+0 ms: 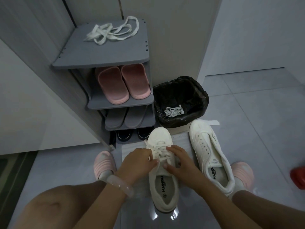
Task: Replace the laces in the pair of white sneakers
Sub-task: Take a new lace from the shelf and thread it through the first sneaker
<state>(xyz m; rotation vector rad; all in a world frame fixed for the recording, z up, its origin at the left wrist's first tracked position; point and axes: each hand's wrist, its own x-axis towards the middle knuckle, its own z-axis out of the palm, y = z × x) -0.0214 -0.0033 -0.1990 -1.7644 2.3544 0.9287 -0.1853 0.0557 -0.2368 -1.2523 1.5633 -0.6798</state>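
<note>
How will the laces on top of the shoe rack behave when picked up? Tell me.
The laces lie in loose loops on the shoe rack, so they are probably floppy and would dangle. Flat, thin and fabric-like, they look very light. Their crossed strands may tangle or drag together.

A home entryway: tiled floor point(247, 104), shoe rack point(115, 60) holding slippers point(122, 83).
</note>
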